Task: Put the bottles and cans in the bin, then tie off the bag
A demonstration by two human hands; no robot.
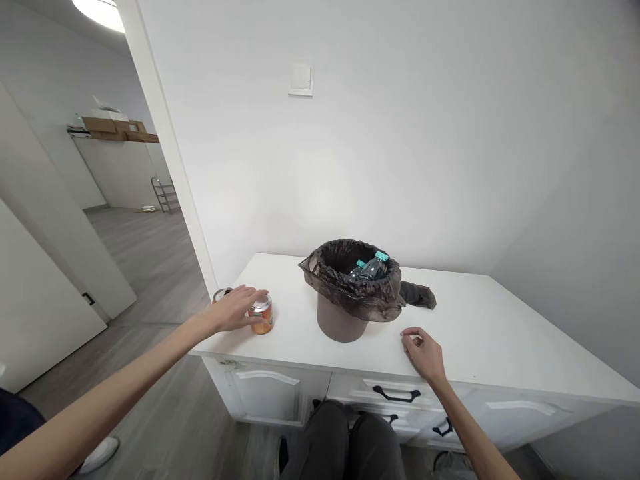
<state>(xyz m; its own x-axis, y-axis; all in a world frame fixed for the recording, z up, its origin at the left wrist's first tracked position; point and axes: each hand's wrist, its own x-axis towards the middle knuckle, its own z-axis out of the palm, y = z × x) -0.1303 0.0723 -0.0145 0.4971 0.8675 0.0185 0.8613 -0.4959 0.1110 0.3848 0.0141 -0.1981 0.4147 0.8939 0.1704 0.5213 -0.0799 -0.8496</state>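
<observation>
My left hand [236, 310] reaches over the left end of the white cabinet top, its fingers stretched out and apart. They lie across the top and near side of an orange drink can [263, 320] and are not wrapped round it. A second can [220, 294] stands just behind the hand, mostly hidden. At the middle is a brown trash bin [341, 323] lined with a black plastic bag [353, 293]. Inside it are clear bottles [373, 268] with teal caps. My right hand [425, 355] rests on the cabinet top right of the bin, fingers curled in, nothing visible in them.
A dark rolled bag [419, 295] lies right of the bin. The white cabinet [480, 327] stands against a wall with a light switch [301, 79]. A doorway opens at left, and another person's shoe [101, 455] shows at lower left.
</observation>
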